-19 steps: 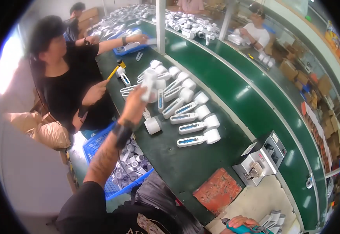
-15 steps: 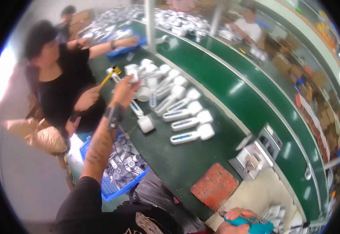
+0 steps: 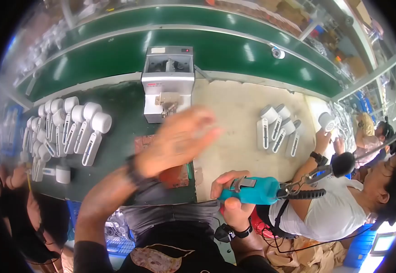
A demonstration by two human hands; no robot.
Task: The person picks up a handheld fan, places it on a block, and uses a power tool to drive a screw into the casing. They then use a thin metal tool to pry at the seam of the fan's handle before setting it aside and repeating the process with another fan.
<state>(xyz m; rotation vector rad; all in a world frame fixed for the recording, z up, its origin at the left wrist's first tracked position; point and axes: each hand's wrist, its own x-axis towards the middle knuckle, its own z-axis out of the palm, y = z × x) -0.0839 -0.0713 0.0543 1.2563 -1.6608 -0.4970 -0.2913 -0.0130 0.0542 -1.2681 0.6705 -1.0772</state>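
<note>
One teal tool (image 3: 258, 190) (red-printed machine (image 3: 177, 85) beyond)

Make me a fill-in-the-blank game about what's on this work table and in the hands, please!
1. The right hand holds a tool coloured ____.
2. The board partly hidden behind the blurred left hand is coloured ____.
3. The larger group of white handled pieces lies on the person's ____ side.
4. The long belt beyond the grey machine is coloured ____.

Missing words: teal; red; left; green.
</note>
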